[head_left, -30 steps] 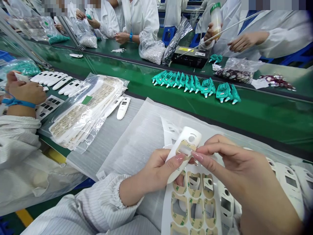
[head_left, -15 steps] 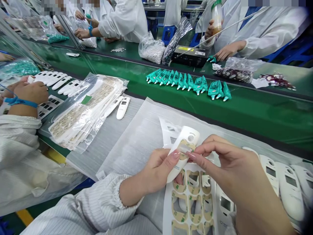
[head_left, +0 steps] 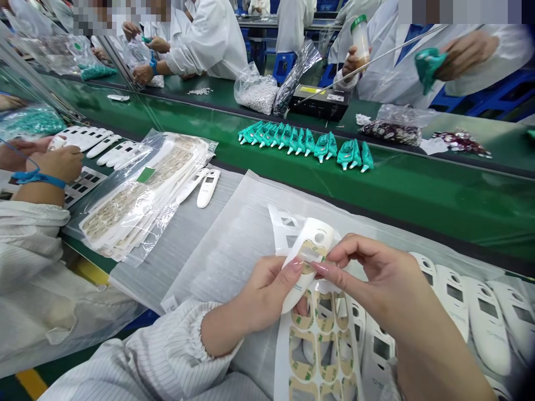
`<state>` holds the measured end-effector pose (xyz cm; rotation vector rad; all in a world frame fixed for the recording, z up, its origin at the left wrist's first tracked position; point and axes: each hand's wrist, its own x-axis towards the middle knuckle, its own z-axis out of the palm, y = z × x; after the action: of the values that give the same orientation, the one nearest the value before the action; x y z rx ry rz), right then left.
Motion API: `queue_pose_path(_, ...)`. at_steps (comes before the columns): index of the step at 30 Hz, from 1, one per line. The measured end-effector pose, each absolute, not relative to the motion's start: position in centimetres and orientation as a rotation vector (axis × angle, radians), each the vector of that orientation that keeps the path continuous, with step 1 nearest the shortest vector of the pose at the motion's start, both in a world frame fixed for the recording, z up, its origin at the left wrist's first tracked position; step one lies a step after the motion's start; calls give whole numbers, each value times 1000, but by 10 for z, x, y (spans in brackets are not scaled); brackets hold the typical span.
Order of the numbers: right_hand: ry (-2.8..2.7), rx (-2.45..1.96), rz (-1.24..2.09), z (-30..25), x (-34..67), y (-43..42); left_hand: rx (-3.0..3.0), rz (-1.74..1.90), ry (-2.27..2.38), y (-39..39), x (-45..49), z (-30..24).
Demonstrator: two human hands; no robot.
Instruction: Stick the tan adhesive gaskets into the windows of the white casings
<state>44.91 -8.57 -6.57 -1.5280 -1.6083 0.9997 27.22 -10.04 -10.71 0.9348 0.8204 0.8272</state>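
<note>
My left hand (head_left: 271,284) is closed around a white plastic thermometer casing (head_left: 297,287), held tilted with its round hole at the upper end. A tan-backed adhesive sticker (head_left: 314,246) lies over the casing's window. At that window the thumb and finger of my right hand (head_left: 355,273) pinch the sticker's edge, close to my left thumb. Below the casing hangs a sheet of adhesive stickers (head_left: 303,356) with cut-out windows, and a left fingertip shows through one opening. A white cut-out sheet (head_left: 284,225) sticks out behind the casing.
Several white casings (head_left: 487,323) lie at the right. A plastic bag of sticker sheets (head_left: 137,195) and a loose casing (head_left: 208,188) lie left. Green pointed pieces (head_left: 292,138) line the green belt (head_left: 259,161). Co-workers' hands (head_left: 58,164) work at the left and across the belt.
My hands stay at the casing's window, with only slight finger movement. Across the belt, a co-worker's hand has lifted green pieces off the table. The view has shifted slightly.
</note>
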Motion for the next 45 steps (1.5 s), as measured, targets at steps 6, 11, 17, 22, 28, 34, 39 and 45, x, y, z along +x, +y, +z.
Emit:
queue_pose_path(6, -1501, -1379, 1020, -66, 453, -83, 1036, 847, 826, -102, 271, -103)
queue_pose_path(11, -1542, -1329, 922, -63, 448, -90, 1182, 913, 845, -103, 271, -101)
queue_pose_path(17, -1598, -1270, 870, -65, 446, -93, 1332, 931, 853, -103, 271, -103)
queue_pose_path(22, -1592, -1192, 854, -62, 440, -90, 1343, 933, 816, -103, 270, -104)
queue_pose_path(28, -1571, -1164, 918, -59, 439, -91, 1244, 963, 708, -103, 269, -103)
queue_pose_path(34, -1538, -1225, 957, -59, 438, -94, 1149, 950, 701, -104, 270, -104)
queue_pose_path(39, -1473, -1321, 930, -64, 434, -90, 938, 881, 680, -104, 270, -107)
queue_pose_path(45, -1460, -1441, 939, -66, 433, -88, 769, 799, 699, -103, 271, -108)
